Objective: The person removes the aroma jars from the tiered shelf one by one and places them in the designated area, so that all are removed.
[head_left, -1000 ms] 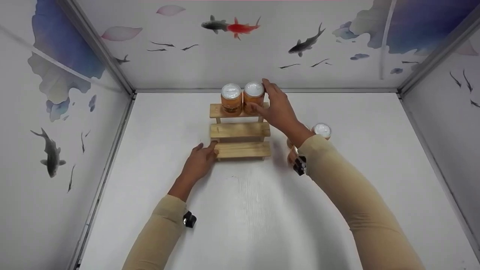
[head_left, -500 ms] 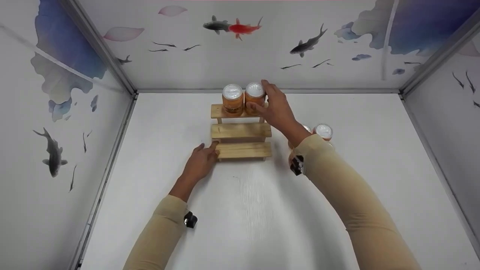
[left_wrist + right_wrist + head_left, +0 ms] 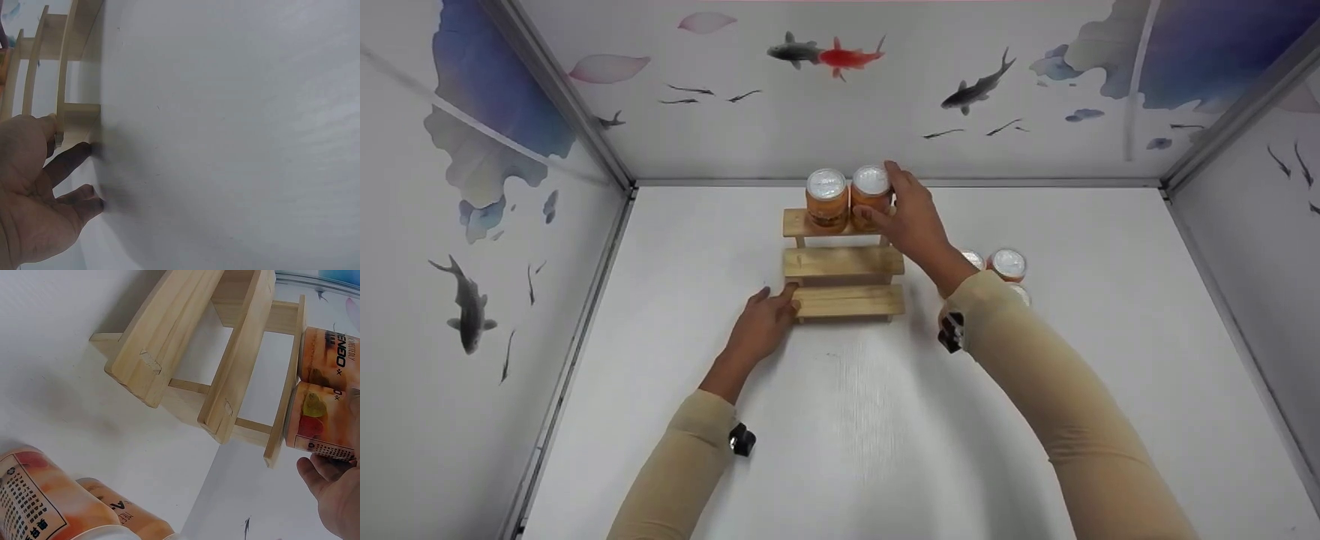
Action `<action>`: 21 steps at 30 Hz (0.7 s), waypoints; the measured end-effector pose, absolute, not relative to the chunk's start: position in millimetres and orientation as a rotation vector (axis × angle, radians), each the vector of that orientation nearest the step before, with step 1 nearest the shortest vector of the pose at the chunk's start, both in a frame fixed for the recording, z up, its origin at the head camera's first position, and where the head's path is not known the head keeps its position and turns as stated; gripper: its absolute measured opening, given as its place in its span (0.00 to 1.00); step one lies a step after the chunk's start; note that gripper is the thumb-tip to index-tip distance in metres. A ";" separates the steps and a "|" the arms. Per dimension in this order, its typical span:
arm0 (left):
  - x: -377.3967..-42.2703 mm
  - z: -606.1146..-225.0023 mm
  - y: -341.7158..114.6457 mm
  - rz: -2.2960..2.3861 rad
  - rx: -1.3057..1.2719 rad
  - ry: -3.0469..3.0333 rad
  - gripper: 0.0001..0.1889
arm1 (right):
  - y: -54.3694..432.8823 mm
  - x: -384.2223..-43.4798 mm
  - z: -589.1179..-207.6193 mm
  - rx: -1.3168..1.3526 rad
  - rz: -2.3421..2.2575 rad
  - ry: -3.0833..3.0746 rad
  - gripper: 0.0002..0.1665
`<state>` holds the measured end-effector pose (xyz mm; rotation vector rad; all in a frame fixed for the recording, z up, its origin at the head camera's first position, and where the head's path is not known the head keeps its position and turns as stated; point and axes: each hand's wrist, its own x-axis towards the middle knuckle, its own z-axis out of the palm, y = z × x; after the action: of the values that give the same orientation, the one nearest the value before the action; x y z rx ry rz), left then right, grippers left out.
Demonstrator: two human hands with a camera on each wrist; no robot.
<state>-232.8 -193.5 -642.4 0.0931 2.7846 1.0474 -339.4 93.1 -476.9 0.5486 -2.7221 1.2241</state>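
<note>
A three-step wooden stand point(image 3: 844, 261) stands on the white table. Two orange cans with silvery lids are upright side by side on its top step: the left can point(image 3: 826, 201) and the right can point(image 3: 871, 196). My right hand point(image 3: 916, 217) holds the right can from its right side, thumb in front and fingers behind. In the right wrist view, this can point(image 3: 319, 417) shows a fruit label and rests on the step, close beside the other can. My left hand point(image 3: 761, 324) grips the left end of the lowest step; the left wrist view shows the thumb at the board's end.
More orange cans point(image 3: 1007, 264) stand on the table right of the stand, partly hidden by my right forearm. In the right wrist view a can point(image 3: 50, 500) is close to the camera. A back wall point(image 3: 697, 142) with painted fish rises behind the stand.
Both hands keep their places on the stand and the right can. My right forearm has shifted slightly left, so more of the cans on the table shows.
</note>
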 end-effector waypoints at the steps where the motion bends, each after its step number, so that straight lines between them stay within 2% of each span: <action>1: -232.9 -642.5 -193.5 1.040 0.098 2.788 0.35 | 93.2 -339.8 -477.4 0.551 1.229 -2.716 0.50; 4: -231.6 -643.0 -193.4 1.003 0.142 2.832 0.35 | 93.3 -340.3 -478.4 0.560 1.215 -2.712 0.49; 11: -214.6 -603.8 -180.8 0.996 0.156 2.829 0.32 | 92.9 -337.8 -480.4 0.574 1.160 -2.704 0.49; 21: -225.6 -632.2 -190.1 1.047 0.140 2.852 0.36 | 99.4 -334.6 -481.0 0.569 1.199 -2.666 0.47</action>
<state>-225.6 -190.1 -632.2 0.1404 2.8518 1.0471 -334.6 99.4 -481.0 0.5685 -2.6659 1.1986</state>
